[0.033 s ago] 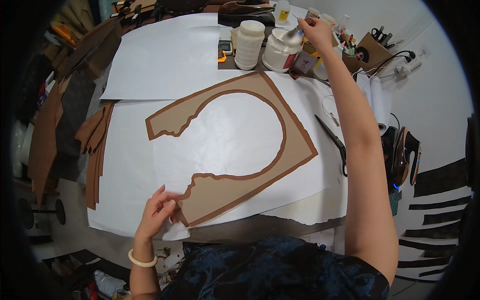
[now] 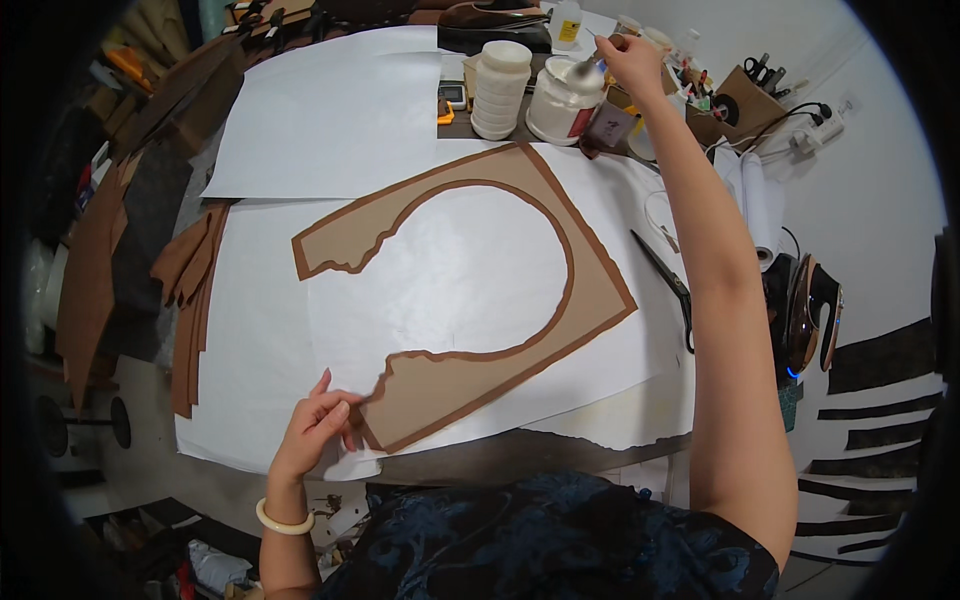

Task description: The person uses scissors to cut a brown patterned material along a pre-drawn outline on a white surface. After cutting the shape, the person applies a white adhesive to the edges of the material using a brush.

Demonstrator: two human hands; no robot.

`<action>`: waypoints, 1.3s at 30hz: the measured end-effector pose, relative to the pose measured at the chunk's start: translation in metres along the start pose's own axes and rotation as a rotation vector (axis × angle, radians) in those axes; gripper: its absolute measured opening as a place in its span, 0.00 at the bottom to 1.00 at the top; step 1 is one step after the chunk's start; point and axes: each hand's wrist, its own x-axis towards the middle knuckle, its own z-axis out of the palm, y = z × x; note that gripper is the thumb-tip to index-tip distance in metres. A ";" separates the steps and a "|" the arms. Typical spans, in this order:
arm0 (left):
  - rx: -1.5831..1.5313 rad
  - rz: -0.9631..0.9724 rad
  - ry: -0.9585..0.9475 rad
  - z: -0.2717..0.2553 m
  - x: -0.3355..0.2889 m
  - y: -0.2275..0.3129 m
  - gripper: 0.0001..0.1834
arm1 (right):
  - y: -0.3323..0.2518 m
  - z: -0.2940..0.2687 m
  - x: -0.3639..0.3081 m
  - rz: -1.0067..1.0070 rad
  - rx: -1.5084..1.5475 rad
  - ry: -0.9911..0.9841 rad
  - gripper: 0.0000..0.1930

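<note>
A large horseshoe-shaped tan piece with a dark brown border lies flat on white paper sheets. My left hand pinches its near left end at the table's front edge. Stretched to the far side of the table, my right hand grips a thin brush-like tool. The tool's tip is over an open white tub.
A stack of white round lids stands left of the tub. Black scissors lie right of the piece, with a paper roll and an iron beyond. Brown strips lie at the left. A box of tools stands far right.
</note>
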 end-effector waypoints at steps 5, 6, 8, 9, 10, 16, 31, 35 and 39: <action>0.110 0.006 -0.031 0.014 -0.005 0.012 0.15 | -0.005 0.004 0.014 0.016 -0.115 0.041 0.23; 0.158 0.022 -0.015 0.017 -0.005 0.014 0.13 | -0.005 0.001 0.015 0.042 -0.039 0.064 0.23; 0.199 -0.012 0.070 0.029 -0.004 0.015 0.10 | -0.011 -0.004 0.011 -0.005 -0.091 0.015 0.23; 0.281 0.023 0.083 0.034 -0.005 0.017 0.11 | -0.017 -0.005 0.008 -0.027 -0.116 -0.011 0.23; 0.363 0.057 0.096 0.039 -0.006 0.018 0.12 | -0.018 -0.001 0.006 -0.040 -0.108 -0.039 0.23; 0.638 0.167 0.195 0.073 0.001 0.027 0.14 | -0.010 0.002 0.031 -0.071 -0.174 -0.077 0.23; 0.197 0.060 0.268 0.068 0.038 0.006 0.10 | -0.048 -0.007 -0.029 0.004 -0.165 0.068 0.22; -0.042 -0.075 0.074 0.044 0.052 -0.002 0.22 | -0.107 -0.067 -0.151 -0.242 0.492 0.080 0.13; 0.012 -0.077 -0.083 0.032 0.063 -0.004 0.23 | -0.168 -0.106 -0.331 -0.174 0.652 -0.029 0.03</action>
